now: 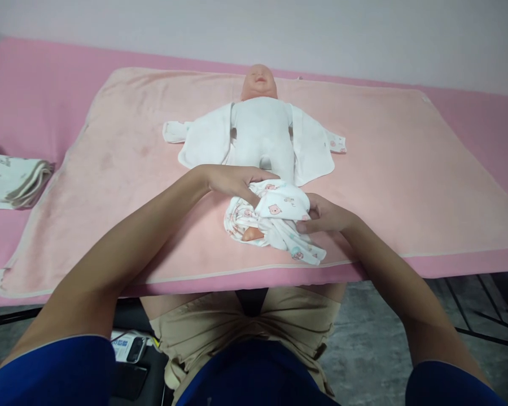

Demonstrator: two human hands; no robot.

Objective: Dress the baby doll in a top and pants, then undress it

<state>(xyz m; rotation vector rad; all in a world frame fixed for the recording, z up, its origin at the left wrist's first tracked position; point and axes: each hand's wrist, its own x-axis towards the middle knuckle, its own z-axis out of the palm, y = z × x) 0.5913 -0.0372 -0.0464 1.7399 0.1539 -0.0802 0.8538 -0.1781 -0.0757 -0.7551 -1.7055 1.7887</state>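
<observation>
Gripping the printed garment [284, 202] with my left hand [239, 181] and right hand [328, 215], I work just inside the near edge of the pink blanket [410, 192], which spreads wide on either side.

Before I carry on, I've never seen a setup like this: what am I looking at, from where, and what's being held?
There's no machine here: one head-worn camera looks forward and down at a person's two bare hands. A bald plastic baby doll lies face up on a pale pink, soft blanket, with an open white garment spread to both sides. The right hand grasps white, bear-printed cloth bunched near the doll's lower end; the left hand touches it, its grip unclear. Far left sits a folded, white patterned cloth.
</observation>
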